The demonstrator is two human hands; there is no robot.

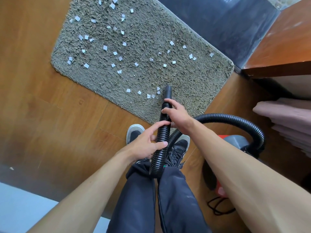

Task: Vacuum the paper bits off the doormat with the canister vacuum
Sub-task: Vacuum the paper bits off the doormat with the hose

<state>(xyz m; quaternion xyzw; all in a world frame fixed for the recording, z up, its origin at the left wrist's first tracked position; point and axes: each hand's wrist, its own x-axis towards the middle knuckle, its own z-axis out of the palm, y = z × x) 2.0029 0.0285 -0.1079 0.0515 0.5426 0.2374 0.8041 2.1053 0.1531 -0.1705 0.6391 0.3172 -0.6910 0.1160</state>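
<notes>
A shaggy grey doormat (pixel 148 39) lies on the wooden floor, strewn with several small white paper bits (pixel 105 47). Both hands hold the black ribbed vacuum hose (pixel 162 132). My right hand (pixel 176 115) grips it near the smooth black nozzle (pixel 168 91), whose tip points down at the mat's near edge beside a few bits. My left hand (pixel 148 142) holds the hose lower down, fingers and thumb round it. The hose loops right to the red and grey canister (pixel 235 140), partly hidden behind my right arm.
My two feet in dark sneakers (pixel 134 133) stand at the mat's near edge. A wooden shelf (pixel 286 47) and stacked pink cloth (pixel 289 118) are at the right. A dark tiled step (pixel 218 19) borders the mat's far side. A black cord (pixel 217 207) lies by the canister.
</notes>
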